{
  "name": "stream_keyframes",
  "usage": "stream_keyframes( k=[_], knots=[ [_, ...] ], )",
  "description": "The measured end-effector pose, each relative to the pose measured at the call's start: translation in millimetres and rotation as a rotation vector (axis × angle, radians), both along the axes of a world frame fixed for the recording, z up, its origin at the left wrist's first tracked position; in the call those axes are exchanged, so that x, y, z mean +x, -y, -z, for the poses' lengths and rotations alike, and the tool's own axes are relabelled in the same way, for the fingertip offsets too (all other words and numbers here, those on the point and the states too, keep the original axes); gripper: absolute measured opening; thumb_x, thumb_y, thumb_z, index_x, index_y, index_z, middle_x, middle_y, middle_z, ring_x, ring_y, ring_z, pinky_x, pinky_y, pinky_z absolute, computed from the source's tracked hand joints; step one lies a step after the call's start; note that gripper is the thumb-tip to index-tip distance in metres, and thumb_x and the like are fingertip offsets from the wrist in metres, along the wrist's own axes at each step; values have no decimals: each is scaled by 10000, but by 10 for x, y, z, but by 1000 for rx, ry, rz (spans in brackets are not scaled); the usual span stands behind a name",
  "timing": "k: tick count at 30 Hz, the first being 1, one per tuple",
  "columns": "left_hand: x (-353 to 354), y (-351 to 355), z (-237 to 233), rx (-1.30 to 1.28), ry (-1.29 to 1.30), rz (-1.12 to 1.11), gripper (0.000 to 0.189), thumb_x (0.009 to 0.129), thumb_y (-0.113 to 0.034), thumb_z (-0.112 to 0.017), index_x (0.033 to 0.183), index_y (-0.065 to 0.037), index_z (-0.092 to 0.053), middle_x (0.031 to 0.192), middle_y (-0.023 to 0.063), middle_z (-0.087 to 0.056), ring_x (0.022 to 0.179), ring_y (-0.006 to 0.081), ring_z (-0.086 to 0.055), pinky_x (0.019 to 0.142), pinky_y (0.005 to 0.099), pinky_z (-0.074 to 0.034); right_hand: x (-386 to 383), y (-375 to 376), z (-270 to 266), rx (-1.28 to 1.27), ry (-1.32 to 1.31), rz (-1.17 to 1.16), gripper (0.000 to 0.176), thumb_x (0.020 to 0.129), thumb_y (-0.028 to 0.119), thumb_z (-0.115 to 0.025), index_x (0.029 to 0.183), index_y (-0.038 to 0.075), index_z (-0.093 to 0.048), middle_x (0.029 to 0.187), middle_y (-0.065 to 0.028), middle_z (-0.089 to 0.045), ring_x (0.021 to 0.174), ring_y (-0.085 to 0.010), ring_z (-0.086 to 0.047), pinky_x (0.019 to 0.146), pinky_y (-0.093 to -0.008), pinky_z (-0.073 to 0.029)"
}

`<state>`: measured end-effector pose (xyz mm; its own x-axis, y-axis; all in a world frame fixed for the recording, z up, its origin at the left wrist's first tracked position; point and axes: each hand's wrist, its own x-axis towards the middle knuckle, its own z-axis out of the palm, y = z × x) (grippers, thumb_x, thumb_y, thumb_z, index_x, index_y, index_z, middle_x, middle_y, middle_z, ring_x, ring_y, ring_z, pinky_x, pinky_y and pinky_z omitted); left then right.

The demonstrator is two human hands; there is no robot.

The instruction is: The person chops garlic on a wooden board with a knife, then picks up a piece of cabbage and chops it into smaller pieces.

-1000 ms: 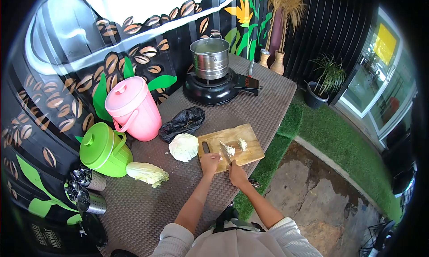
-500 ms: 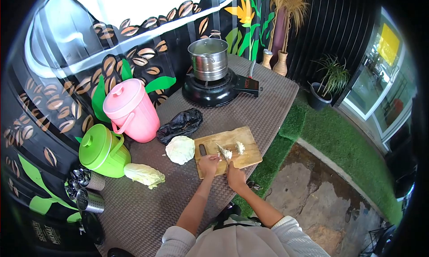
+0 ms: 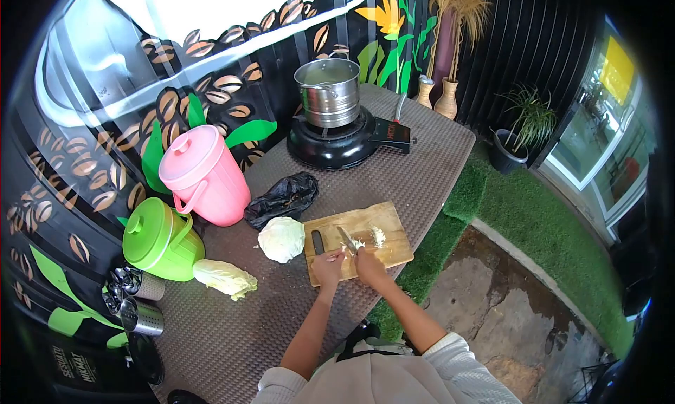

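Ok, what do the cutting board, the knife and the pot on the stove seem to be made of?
Cutting board: probably wood, matt, judging by its uneven tan-brown tones.
Knife: the blade looks like steel, grey with a slight sheen; the right hand covers its handle.
Pot: shiny metal, from the silvery reflections; stainless steel or aluminium, I can't tell which.

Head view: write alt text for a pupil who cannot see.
A person's right hand holds a knife over a board with chopped bits, left hand close by. A round cabbage lies beside the board; a pot stands on a stove beyond.
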<state>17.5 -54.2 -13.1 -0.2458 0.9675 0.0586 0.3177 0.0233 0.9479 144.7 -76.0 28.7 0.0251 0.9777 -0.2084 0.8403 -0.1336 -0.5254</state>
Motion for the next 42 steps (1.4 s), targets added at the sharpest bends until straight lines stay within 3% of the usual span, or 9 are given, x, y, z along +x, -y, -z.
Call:
stream_keyframes(
  k=[4, 9, 18, 21, 24, 31, 33, 36, 42],
  knots=[
    [-90, -47, -130, -136, -21, 146, 185, 704, -104, -747, 870, -25, -730, 780, 140, -702, 678, 179, -683, 634, 262, -520, 67, 142, -2, 32, -90, -27, 264, 935, 203, -398, 1043, -34, -443, 829, -304, -617, 780, -467, -605, 695, -546, -467],
    [-253, -243, 25, 50, -164, 439, 173, 705, -28, -709, 876, -3, -717, 777, 114, -702, 667, 164, -656, 636, 262, -514, -217, 398, 17, 25, 20, 141, 258, 940, 203, -394, 1071, -16, -430, 829, -300, -621, 771, -460, -611, 691, -547, -472],
    [-133, -84, -139, 233, -202, 408, 166, 731, 44, -677, 891, 5, -699, 840, 172, -662, 752, 267, -647, 674, 324, -520, -7, 239, -19, 0, -30, 18, 257, 906, 144, -458, 1117, -1, -437, 870, -275, -638, 843, -421, -644, 718, -496, -524],
    [-135, -65, -155, 361, -308, 420, 182, 729, 74, -658, 894, 6, -694, 865, 172, -648, 814, 293, -624, 691, 346, -516, -139, 369, 41, 25, 13, 51, 259, 887, 127, -471, 1089, -29, -423, 801, -292, -624, 765, -454, -626, 667, -525, -502],
    [-123, -56, -144, 334, -289, 400, 187, 721, 87, -652, 886, 11, -693, 849, 169, -648, 854, 314, -603, 703, 351, -512, -228, 383, 109, 146, 113, 122, 259, 885, 123, -473, 1097, -18, -425, 797, -295, -623, 755, -456, -626, 657, -524, -504],
    [-109, -96, 34, 337, -219, 380, 184, 726, 96, -650, 886, 16, -692, 824, 187, -639, 773, 271, -648, 654, 326, -532, 52, 196, -6, 12, -10, -26, 272, 943, 223, -425, 1068, -18, -445, 829, -278, -630, 802, -446, -617, 713, -534, -474],
    [-107, -91, -17, 200, -104, 346, 100, 735, 43, -648, 824, 26, -690, 817, 172, -654, 819, 307, -616, 707, 366, -497, 7, 300, -14, 37, -26, 18, 270, 937, 218, -429, 1060, -21, -451, 844, -288, -626, 809, -454, -613, 709, -539, -474],
    [-109, -66, -150, 204, -206, 328, 77, 728, 42, -659, 795, 26, -693, 786, 175, -653, 801, 299, -623, 687, 353, -500, -190, 423, 10, 27, -10, 158, 273, 937, 211, -420, 1071, -24, -456, 848, -293, -621, 802, -460, -609, 703, -541, -471],
    [-107, -84, -119, 164, -165, 312, 78, 711, 35, -670, 784, 20, -693, 776, 174, -652, 757, 297, -626, 668, 340, -502, -13, 196, 33, 51, -140, 28, 261, 928, 190, -423, 1117, 14, -459, 839, -302, -616, 824, -470, -607, 729, -540, -482]
  ],
)
